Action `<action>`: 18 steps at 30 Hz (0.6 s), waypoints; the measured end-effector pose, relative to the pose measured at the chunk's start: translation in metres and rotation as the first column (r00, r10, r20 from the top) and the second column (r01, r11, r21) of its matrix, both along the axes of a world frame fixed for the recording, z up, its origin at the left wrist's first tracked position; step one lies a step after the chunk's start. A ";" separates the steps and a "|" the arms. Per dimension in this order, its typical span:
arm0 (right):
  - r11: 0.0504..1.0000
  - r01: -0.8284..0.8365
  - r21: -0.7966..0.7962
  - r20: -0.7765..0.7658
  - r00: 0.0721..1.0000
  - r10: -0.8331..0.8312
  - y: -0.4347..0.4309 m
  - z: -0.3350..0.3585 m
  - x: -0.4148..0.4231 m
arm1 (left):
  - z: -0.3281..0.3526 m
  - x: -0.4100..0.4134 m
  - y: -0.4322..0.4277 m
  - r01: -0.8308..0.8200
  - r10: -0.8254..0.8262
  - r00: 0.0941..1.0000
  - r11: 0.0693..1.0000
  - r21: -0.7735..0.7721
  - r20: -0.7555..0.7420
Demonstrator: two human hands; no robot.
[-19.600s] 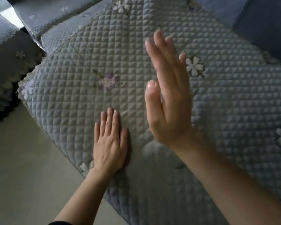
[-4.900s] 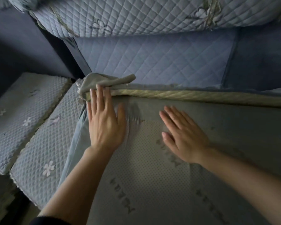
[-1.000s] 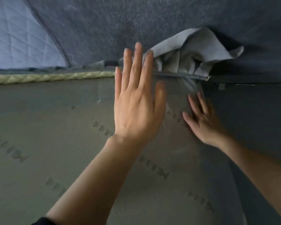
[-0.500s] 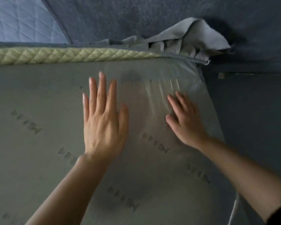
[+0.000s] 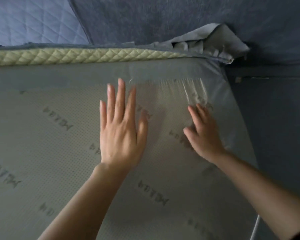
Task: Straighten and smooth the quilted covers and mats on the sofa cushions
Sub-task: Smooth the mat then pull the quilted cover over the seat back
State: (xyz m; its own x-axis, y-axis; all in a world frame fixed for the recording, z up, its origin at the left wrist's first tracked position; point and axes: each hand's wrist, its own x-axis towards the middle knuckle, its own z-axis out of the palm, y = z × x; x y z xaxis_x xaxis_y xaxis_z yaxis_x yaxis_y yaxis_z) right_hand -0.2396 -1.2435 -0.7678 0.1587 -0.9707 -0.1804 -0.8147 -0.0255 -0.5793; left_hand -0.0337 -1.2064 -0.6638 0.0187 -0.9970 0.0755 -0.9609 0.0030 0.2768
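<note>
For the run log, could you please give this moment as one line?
left hand flat on mat | right hand flat on mat | bunched cloth at corner

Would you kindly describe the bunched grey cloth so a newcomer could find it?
Follow the yellow quilted edge along the back of the mat to its right end. There, against the dark sofa back, sits the bunched cloth, the only crumpled fabric.

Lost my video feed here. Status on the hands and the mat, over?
Left hand and right hand open, flat on the grey dotted mat underside. Crumpled grey fabric flap bunched at the far right corner.
</note>
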 end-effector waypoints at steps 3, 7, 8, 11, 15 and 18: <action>0.935 0.291 0.201 0.389 0.853 -0.349 -0.044 0.061 0.024 | -0.034 0.015 0.023 -0.016 -0.017 0.991 0.969 0.246 0.130; 0.861 0.480 -0.171 0.645 0.715 -0.270 -0.042 0.104 0.063 | -0.019 0.026 0.011 0.060 -0.046 0.997 0.970 0.236 -0.067; 0.909 0.286 -0.302 0.493 0.863 -0.108 -0.026 0.090 0.072 | -0.005 0.032 0.005 0.063 -0.044 0.993 0.984 0.165 -0.113; 0.895 -0.432 -0.108 -0.177 0.895 0.410 0.020 0.023 0.084 | 0.030 0.068 0.002 -0.027 0.016 0.994 0.995 -0.098 -0.112; 0.985 -0.170 -0.009 0.182 0.969 0.169 -0.014 0.076 0.100 | 0.008 0.120 0.026 -0.148 0.122 0.981 0.974 0.174 0.148; 0.914 0.170 -0.369 0.486 0.873 0.033 -0.035 0.139 0.142 | -0.008 0.131 0.034 -0.103 0.082 0.993 0.956 0.275 0.086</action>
State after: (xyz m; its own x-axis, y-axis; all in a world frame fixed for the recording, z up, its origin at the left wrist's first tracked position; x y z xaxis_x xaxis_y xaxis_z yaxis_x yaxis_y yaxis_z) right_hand -0.0979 -1.2788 -0.6289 0.0556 -0.9547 0.2922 -0.4511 -0.2851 -0.8457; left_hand 0.0968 -1.1726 -0.6719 0.1165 -0.9728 -0.2003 -0.9709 -0.1541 0.1834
